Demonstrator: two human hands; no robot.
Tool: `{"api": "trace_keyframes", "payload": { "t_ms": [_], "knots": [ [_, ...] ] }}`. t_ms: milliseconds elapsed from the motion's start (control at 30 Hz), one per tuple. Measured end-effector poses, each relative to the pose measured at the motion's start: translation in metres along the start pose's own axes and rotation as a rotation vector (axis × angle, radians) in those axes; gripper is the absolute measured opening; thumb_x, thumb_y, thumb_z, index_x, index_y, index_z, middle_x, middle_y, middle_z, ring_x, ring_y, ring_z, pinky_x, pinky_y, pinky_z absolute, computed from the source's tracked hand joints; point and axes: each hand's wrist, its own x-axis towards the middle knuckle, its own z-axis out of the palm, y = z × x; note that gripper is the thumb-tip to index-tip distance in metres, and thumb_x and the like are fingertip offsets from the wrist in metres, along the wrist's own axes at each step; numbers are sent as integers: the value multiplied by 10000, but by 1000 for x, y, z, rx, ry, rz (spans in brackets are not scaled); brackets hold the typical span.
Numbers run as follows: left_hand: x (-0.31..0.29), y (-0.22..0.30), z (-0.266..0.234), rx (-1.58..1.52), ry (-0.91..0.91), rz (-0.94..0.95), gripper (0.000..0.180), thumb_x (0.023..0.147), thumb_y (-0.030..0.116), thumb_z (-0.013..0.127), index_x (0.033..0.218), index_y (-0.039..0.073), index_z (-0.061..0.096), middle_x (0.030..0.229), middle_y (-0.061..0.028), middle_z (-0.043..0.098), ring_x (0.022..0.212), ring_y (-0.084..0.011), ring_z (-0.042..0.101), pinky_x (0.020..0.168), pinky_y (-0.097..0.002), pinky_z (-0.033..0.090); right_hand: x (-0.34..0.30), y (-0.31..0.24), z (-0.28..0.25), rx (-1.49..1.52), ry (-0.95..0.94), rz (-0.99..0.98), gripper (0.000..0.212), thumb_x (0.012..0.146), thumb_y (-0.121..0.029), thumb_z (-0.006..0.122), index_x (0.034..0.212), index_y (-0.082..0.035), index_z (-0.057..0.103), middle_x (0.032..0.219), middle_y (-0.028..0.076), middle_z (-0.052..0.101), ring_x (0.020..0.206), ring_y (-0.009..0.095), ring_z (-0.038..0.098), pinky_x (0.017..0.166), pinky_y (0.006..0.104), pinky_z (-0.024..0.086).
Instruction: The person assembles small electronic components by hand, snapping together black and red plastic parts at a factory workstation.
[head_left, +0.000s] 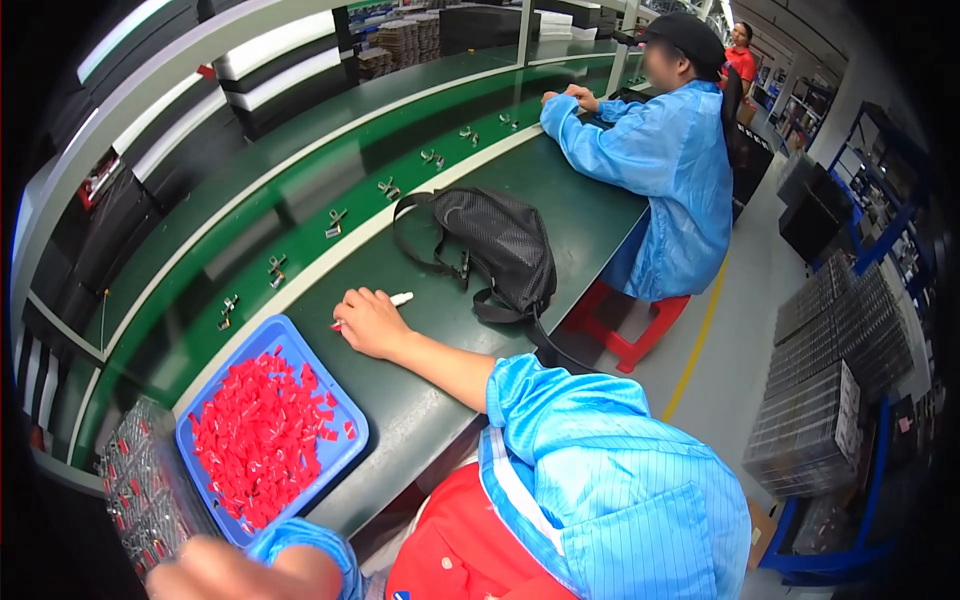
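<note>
Many small red pieces [258, 440] lie heaped in the blue tray [345, 448] at the left of the green workbench [590, 215]; beside the tray, a dark rack [140, 490] already carries some red bits among its slots, though how many slots are filled is hard to make out. Judging from the full heap, most of the work looks left to do. The left hand [235, 572] sits at the bottom edge, blurred and partly cut off, so I cannot tell whether its fingers are together or apart, or whether it holds anything. Further right, the right hand [372, 322] rests on the bench, closed around a white marker [397, 299] with a red tip. Past it lies a black bag [495, 245], and a co-worker in a blue coat [670, 170] sits beyond.
</note>
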Motion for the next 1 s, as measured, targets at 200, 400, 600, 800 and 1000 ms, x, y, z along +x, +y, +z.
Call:
{"api": "trace_keyframes", "payload": {
  "t_ms": [200, 400, 600, 800, 1000],
  "knots": [
    [38, -38, -10, -236, -403, -145, 229, 943, 312, 502, 1131, 194, 557, 1056, 6, 581, 1019, -199, 481, 969, -423, 334, -4, 20, -13, -52, 29, 14, 93, 766, -150, 627, 852, -119, 639, 885, 54, 564, 887, 249, 549, 742, 398, 417],
    [49, -50, -17, -288, -380, -89, 247, 948, 338, 476, 1098, 164, 566, 1013, -14, 589, 974, -211, 501, 926, -418, 354, -1, 11, -8, -40, 36, 0, 91, 760, -143, 624, 845, -114, 638, 882, 57, 568, 878, 252, 554, 735, 404, 420],
    [65, -67, -20, -345, -387, 8, 285, 953, 364, 449, 1066, 135, 574, 971, -34, 598, 929, -224, 520, 883, -414, 375, -5, 9, -4, -35, 35, 19, 99, 760, -148, 624, 853, -115, 636, 881, 63, 565, 881, 256, 553, 739, 411, 420],
    [93, -88, -9, -408, -390, 179, 336, 957, 390, 423, 1033, 105, 583, 928, -54, 606, 884, -236, 539, 840, -409, 396, -5, 13, -11, -8, 21, 3, 117, 756, -137, 631, 870, -112, 632, 890, 60, 557, 889, 256, 549, 740, 407, 412],
    [106, -100, -3, -452, -356, 317, 394, 962, 416, 397, 1001, 75, 591, 886, -74, 615, 838, -249, 558, 797, -405, 417, -7, 11, -12, -30, -2, -1, 120, 757, -135, 628, 875, -111, 626, 892, 57, 556, 880, 250, 551, 738, 401, 411]
  ]
}}
